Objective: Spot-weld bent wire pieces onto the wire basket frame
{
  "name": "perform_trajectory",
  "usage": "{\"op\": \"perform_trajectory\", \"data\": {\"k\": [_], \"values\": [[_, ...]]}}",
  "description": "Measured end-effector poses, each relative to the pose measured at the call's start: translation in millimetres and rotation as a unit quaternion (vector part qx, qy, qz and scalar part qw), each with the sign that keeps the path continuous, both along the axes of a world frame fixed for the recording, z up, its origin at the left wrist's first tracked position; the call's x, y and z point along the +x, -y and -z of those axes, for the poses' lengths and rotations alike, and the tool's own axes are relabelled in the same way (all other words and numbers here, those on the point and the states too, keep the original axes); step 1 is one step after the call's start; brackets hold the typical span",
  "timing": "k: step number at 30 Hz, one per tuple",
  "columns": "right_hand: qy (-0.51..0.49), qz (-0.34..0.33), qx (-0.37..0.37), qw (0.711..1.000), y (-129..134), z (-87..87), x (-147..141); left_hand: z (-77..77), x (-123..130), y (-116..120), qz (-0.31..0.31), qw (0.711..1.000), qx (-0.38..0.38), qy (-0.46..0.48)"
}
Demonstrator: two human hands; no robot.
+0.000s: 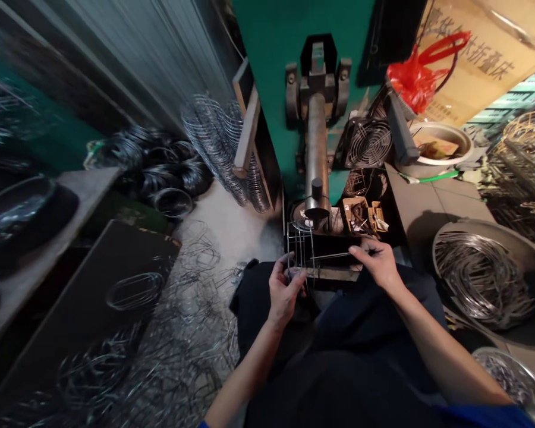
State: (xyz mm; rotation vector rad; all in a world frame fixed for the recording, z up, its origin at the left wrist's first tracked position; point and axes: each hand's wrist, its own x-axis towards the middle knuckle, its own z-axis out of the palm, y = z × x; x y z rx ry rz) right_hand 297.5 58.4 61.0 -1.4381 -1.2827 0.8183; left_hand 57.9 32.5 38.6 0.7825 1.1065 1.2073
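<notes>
Before the machine (pixel 317 137), both forearms (pixel 446 339) angle inward. The left hand (pixel 286 292), thumb and fingers closed on it, steadies the upright frame (pixel 302 252); the right hand (pixel 378 263) pinches a slim wire (pixel 332 256) pointing at the frame.

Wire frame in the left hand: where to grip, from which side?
Probably the frame by its near end, from the left, as the left hand does: thin, spaced bars can be pinched, and the far end appears close to the cylinder.
</notes>
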Motion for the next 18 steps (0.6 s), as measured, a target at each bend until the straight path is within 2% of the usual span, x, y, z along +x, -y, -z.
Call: {"op": "perform_trajectory", "data": {"k": [6, 18], "values": [[0.002, -0.004, 0.014, 1.0, -14, 12.3, 4, 1.8, 7, -12, -0.021, 1.0, 0.008, 0.006], [0.017, -0.003, 0.006, 1.0, -40, 11.6, 12, 4.3, 15, -36, -0.032, 0.999, 0.009, 0.021]]}}
